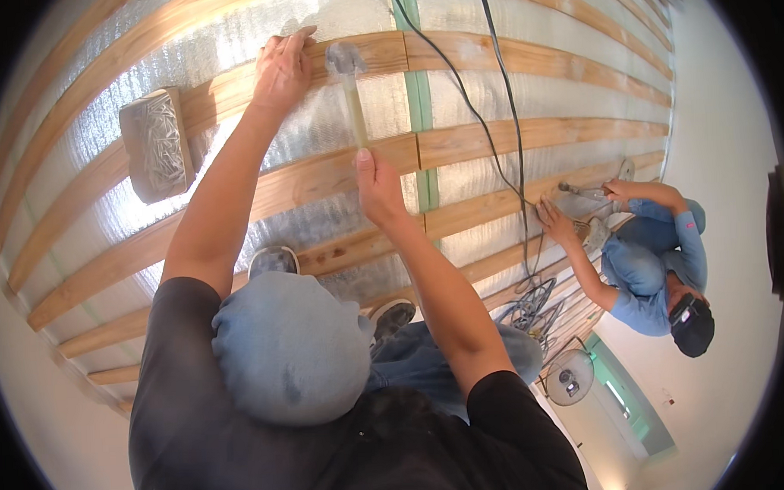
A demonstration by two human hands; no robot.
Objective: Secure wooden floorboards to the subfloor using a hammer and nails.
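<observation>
My left hand (pixel 284 72) lies on a wooden batten (pixel 223 94), its fingers reaching over the batten's far edge, one pointing right. No held thing shows in it. In my closed right hand (pixel 378 187) is the pale handle of a hammer (pixel 355 104). The hammer's grey head (pixel 344 59) is over the same batten, a little right of my left hand. A box of nails (pixel 162 146), its top open, sits across the battens left of my left forearm.
Parallel battens run over silvery sheeting (pixel 318 114). Black cables (pixel 506 103) cross them and tangle (pixel 532 309) at right. A co-worker (pixel 651 253) crouches there with a tool (pixel 580 191) in hand. A round fan (pixel 569 377) stands behind, near a wall (pixel 724 121).
</observation>
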